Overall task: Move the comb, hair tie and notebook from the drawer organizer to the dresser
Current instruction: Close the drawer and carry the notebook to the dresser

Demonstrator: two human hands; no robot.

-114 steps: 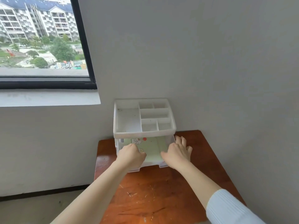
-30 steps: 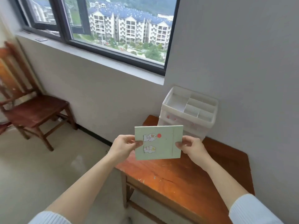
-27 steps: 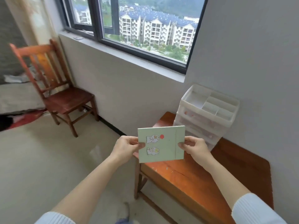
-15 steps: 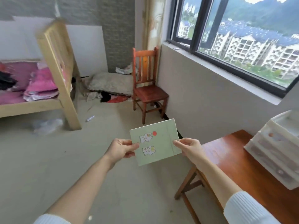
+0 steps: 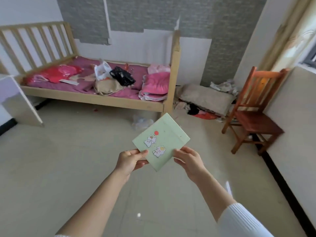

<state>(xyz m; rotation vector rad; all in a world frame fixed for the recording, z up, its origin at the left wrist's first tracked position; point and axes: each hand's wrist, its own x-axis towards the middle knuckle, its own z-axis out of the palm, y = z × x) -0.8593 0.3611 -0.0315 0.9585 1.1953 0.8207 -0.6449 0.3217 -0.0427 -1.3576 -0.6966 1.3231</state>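
A pale green notebook (image 5: 162, 139) with cartoon stickers and a red dot hangs in the air in front of me, tilted with one corner pointing away. My left hand (image 5: 130, 161) pinches its lower left edge. My right hand (image 5: 189, 159) grips its lower right edge. The drawer organizer, the comb and the hair tie are out of view.
A wooden bed (image 5: 95, 98) with pink bedding and bags stands across the room. A red-brown wooden chair (image 5: 254, 113) is at the right by the wall, with a pile of clothes (image 5: 205, 100) beside it. A white furniture piece (image 5: 15, 100) shows at the left edge. Tiled floor lies between.
I took the notebook out of the organizer's drawer with both hands, then turned left away from the table and window. The bed is now ahead, and the notebook has tilted further.
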